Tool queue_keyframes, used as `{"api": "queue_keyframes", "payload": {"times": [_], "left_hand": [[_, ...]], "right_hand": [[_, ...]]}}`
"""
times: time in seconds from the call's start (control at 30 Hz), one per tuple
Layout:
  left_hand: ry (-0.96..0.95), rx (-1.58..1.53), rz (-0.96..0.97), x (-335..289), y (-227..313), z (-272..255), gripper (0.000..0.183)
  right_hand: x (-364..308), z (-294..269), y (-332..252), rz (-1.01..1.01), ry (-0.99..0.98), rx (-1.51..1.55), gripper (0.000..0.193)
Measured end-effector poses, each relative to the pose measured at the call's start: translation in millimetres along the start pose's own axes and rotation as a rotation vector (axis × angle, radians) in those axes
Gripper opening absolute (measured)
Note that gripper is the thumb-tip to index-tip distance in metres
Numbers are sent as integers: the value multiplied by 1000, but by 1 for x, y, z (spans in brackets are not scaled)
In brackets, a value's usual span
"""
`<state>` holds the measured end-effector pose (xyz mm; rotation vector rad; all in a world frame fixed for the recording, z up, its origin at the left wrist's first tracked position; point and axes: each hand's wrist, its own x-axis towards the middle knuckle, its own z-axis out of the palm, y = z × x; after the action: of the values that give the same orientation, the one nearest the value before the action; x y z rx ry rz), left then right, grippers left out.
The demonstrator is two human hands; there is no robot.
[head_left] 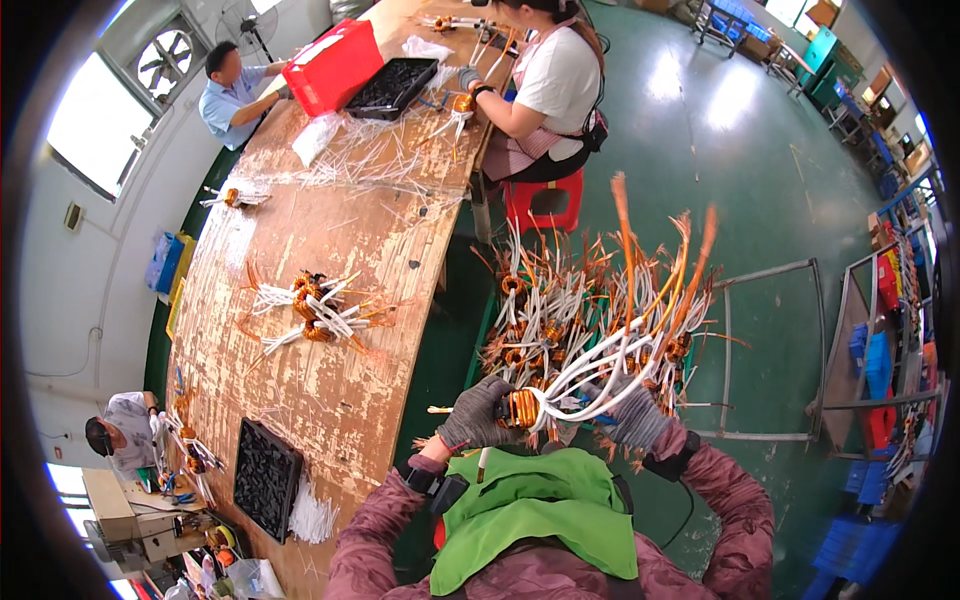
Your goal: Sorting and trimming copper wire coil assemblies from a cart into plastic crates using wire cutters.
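The left hand (pixel 478 412), in a grey glove, has its fingers curled in and pinching the left end of a copper coil (pixel 522 409). The coil sits just in front of a green apron (pixel 540 515), its white leads (pixel 546 406) sweeping toward two o'clock and ending in frayed copper strands. At three o'clock from the coil, the gloved right hand (pixel 640 418) is at the leads; its fingers are partly hidden, so I cannot tell whether they grip.

From the coil, a dense pile of similar coils (pixel 515 325) spreads at one o'clock. The worn wooden surface (pixel 350 400) reaches toward ten o'clock, bearing a cluster of coils (pixel 315 305); a black tray (pixel 268 480) lies at eight o'clock, and a red crate (pixel 335 65) stands tilted at eleven.
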<state>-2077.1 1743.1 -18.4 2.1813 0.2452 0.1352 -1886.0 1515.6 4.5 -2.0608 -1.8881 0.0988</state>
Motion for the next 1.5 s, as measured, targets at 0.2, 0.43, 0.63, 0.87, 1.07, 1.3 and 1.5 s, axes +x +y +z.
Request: {"api": "queue_keyframes", "payload": {"times": [0.2,0.43,0.63,0.87,1.07,1.3,1.5], "left_hand": [[17,-90,64,21,1,1,60],[207,-678,-173,53,-18,-42,54],[289,-1642,-164,83,-13,-62,56],[224,-1939,-185,69,-4,-24,45],[33,-2085,-174,52,9,9,46],[94,-2057,-376,43,21,25,41],[60,-2097,-398,44,20,30,38]], "right_hand": [[-35,42,12,332,147,706,28],[-59,-23,28,572,167,142,34],[-60,-21,18,546,192,30,58],[7,-44,0,231,400,-29,64],[32,-64,-18,49,416,-126,58],[27,-91,-23,3,297,-143,49],[20,-102,-9,-82,237,-180,50]]}}
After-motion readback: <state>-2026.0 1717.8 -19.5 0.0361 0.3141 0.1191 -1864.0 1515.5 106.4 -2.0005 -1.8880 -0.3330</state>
